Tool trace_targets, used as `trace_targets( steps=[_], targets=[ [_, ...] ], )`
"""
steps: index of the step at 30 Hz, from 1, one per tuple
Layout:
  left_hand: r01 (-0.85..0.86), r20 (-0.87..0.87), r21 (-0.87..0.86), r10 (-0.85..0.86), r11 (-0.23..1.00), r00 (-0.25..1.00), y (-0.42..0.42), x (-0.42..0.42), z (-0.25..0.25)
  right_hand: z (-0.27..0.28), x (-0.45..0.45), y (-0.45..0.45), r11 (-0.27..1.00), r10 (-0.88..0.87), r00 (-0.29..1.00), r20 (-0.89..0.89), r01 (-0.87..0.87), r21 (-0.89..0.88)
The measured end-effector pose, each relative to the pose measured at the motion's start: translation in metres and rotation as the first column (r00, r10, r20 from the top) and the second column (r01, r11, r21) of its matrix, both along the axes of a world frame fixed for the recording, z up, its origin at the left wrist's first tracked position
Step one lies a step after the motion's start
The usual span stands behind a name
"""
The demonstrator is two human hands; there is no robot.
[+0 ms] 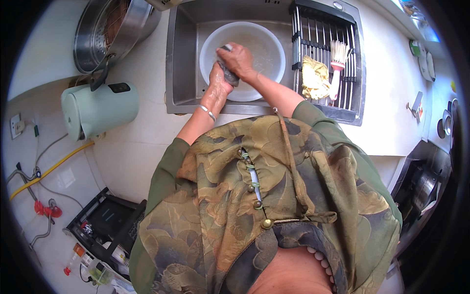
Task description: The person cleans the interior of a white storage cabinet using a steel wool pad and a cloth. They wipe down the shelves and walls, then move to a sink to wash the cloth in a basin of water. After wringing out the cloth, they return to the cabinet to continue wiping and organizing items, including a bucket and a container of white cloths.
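Note:
Over a white plastic basin (278,70) of cloudy water, both hands are wrapped around a wet, dark grey cloth (230,76). My left hand (218,77), wet and with a silver bangle on its wrist, grips the cloth's lower part. Above it, my right hand (239,60) clenches the upper part, with a bit of the bundle showing past the fingers. The basin stands inside a stainless steel sink (183,73). Much of the cloth is hidden by the fingers.
Right of the basin, a metal drying rack (319,29) holds a yellow cloth (315,78) and a pink-handled brush (336,70). To the left are a pale green electric kettle (104,106) and steel steamer pots (97,40). A black rolling cart (110,213) stands below.

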State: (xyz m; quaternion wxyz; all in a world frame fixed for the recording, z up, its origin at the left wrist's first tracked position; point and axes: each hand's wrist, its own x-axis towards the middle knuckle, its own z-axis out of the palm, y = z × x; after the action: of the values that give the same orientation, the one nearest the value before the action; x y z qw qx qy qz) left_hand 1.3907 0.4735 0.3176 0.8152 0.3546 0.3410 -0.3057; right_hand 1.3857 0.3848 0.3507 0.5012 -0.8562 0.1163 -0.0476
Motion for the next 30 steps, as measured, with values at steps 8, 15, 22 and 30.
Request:
trace_targets(
  steps=[8, 15, 22, 30],
  targets=[
    [0.190, 0.073, 0.271, -0.217, 0.944, 0.973, 0.056, 0.013, -0.011, -0.107, 0.002, -0.063, 0.969, -0.229, 0.832, -0.505, 0.144, -0.202],
    [0.209, 0.001, 0.154, -0.212, 0.966, 0.977, 0.036, 0.008, 0.005, -0.125, -0.043, -0.027, 0.670, 0.251, 0.877, -0.410, -0.463, -0.581],
    [0.215, -0.121, 0.118, -0.201, 0.969, 0.972, 0.040, 0.004, -0.016, -0.046, -0.009, -0.021, 0.795, 0.330, 0.882, -0.337, -0.067, 0.603],
    [0.280, 0.254, -0.291, -0.208, 0.915, 0.944, 0.068, -0.010, 0.012, 0.050, -0.068, 0.043, 0.935, 0.307, 0.931, 0.199, -0.334, 0.118]
  ],
)
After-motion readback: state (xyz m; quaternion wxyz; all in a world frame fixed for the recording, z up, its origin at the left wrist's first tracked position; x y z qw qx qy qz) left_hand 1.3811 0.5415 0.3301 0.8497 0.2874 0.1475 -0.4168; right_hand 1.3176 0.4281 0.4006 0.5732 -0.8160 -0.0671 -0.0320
